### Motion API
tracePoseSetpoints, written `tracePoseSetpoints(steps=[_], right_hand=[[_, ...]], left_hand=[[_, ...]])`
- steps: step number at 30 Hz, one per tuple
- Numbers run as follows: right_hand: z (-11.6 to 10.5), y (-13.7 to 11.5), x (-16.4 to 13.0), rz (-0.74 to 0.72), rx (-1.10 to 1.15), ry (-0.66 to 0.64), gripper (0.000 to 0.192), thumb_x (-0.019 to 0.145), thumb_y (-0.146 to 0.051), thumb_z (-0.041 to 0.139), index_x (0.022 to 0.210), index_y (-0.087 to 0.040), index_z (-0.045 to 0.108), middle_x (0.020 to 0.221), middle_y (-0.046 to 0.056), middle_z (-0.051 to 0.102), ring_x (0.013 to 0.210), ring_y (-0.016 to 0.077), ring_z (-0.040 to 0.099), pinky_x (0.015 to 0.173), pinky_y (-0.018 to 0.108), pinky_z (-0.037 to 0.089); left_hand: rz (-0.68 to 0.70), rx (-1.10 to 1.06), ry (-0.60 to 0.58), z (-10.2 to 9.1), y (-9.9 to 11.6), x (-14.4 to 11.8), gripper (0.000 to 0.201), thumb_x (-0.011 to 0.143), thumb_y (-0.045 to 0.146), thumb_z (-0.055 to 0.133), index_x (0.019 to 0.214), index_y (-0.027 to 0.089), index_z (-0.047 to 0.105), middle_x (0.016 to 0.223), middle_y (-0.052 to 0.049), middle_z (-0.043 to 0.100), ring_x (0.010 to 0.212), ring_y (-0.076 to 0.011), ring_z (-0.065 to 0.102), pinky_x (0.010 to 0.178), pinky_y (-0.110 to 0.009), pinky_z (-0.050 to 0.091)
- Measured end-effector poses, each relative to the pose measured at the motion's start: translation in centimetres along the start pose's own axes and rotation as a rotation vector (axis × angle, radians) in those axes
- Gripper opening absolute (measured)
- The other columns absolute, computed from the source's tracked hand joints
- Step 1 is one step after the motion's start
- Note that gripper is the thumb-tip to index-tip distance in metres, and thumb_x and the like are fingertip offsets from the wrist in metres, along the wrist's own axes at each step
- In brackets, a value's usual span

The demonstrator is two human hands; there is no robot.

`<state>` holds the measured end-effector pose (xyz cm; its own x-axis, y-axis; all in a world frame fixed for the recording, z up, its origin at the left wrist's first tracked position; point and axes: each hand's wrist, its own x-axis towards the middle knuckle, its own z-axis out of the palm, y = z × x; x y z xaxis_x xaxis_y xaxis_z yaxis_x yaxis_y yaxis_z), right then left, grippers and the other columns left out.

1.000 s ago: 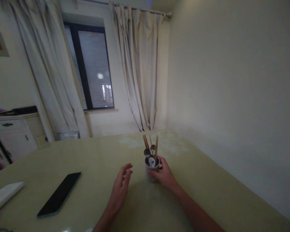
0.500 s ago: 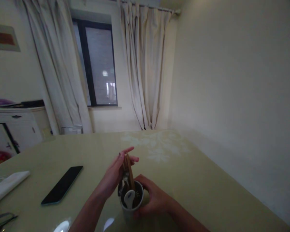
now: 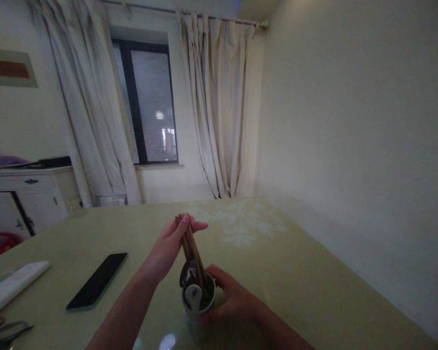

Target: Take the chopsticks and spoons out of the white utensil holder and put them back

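A bundle of wooden chopsticks (image 3: pixel 192 247) leans up out of a light-coloured cup (image 3: pixel 197 318) on the table. My left hand (image 3: pixel 171 240) is closed round their upper ends, thumb across the front and a finger stretched to the right. My right hand (image 3: pixel 231 299) grips the cup's right side, thumb in front and fingers behind. In the cup, a white spoon (image 3: pixel 193 295) with a small dark mark faces me, and dark metal cutlery (image 3: pixel 187 273) stands behind it at the left. The lower ends of the chopsticks are hidden inside the cup.
On the glossy greenish table (image 3: pixel 314 287) a black phone (image 3: pixel 97 282) lies left of my arm. Farther left are a white slab-like object (image 3: pixel 16 287) and dark-framed glasses (image 3: pixel 7 330). A wall (image 3: pixel 350 146) borders the table's right edge.
My left hand has closed on the chopsticks and drawn them slightly higher, so more of their length shows. The right hand still holds the cup. The view has tilted slightly upward.
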<state>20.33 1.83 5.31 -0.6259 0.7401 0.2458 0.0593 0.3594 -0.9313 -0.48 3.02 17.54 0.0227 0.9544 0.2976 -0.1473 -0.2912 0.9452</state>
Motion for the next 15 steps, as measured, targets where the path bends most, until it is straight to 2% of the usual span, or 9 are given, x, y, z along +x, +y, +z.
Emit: tracePoseSetpoints(steps=[4, 6, 8, 11, 13, 15], right_hand=[[0.0, 0.1, 0.1, -0.061, 0.021, -0.017, 0.083, 0.054, -0.052, 0.102, 0.129, -0.031, 0.072, 0.126, 0.004, 0.071, 0.117, 0.0320, 0.064, 0.103, 0.041, 0.050], [0.0, 0.2, 0.2, -0.059, 0.043, -0.007, 0.082, 0.050, -0.052, 0.103, 0.124, -0.029, 0.074, 0.122, 0.005, 0.071, 0.114, 0.0316, 0.066, 0.100, 0.041, 0.052], [0.1, 0.3, 0.3, -0.041, 0.053, -0.003, 0.082, 0.049, -0.052, 0.104, 0.121, -0.027, 0.074, 0.120, 0.005, 0.071, 0.111, 0.0308, 0.067, 0.099, 0.040, 0.052], [0.1, 0.4, 0.3, -0.027, 0.057, -0.001, 0.084, 0.050, -0.049, 0.104, 0.125, -0.026, 0.074, 0.122, 0.006, 0.070, 0.113, 0.0307, 0.066, 0.100, 0.041, 0.051], [0.1, 0.4, 0.3, -0.026, 0.065, -0.003, 0.085, 0.049, -0.048, 0.104, 0.125, -0.025, 0.073, 0.123, 0.007, 0.070, 0.114, 0.0310, 0.066, 0.101, 0.041, 0.051], [0.1, 0.2, 0.4, -0.023, 0.069, -0.005, 0.085, 0.049, -0.048, 0.104, 0.124, -0.024, 0.073, 0.123, 0.007, 0.070, 0.115, 0.0313, 0.066, 0.100, 0.041, 0.051]], left_hand=[[0.182, -0.182, 0.140, 0.0, 4.0, 0.9, 0.040, 0.092, 0.061, 0.071, 0.092, 0.022, 0.061, 0.089, 0.001, 0.076, 0.093, -0.0208, 0.077, 0.104, -0.049, 0.057], [0.317, -0.225, 0.257, -0.9, 5.8, 1.3, 0.036, 0.092, 0.057, 0.073, 0.094, 0.024, 0.059, 0.081, 0.006, 0.066, 0.078, -0.0147, 0.073, 0.092, -0.043, 0.063], [0.481, -0.238, 0.382, -2.0, 6.8, 1.5, 0.031, 0.093, 0.052, 0.073, 0.097, 0.026, 0.058, 0.073, 0.010, 0.055, 0.062, -0.0092, 0.062, 0.077, -0.032, 0.063], [0.632, -0.069, 0.500, -3.7, 5.8, 1.5, 0.025, 0.096, 0.047, 0.069, 0.105, 0.026, 0.060, 0.071, 0.010, 0.051, 0.055, -0.0075, 0.050, 0.060, -0.021, 0.053], [0.575, 0.178, 0.525, -4.5, 3.9, 1.5, 0.030, 0.097, 0.048, 0.067, 0.116, 0.025, 0.062, 0.078, 0.007, 0.059, 0.059, -0.0086, 0.050, 0.055, -0.019, 0.044], [0.454, 0.357, 0.470, -5.0, 1.4, 1.3, 0.038, 0.097, 0.053, 0.062, 0.119, 0.022, 0.064, 0.083, 0.003, 0.068, 0.061, -0.0107, 0.050, 0.055, -0.021, 0.043]])
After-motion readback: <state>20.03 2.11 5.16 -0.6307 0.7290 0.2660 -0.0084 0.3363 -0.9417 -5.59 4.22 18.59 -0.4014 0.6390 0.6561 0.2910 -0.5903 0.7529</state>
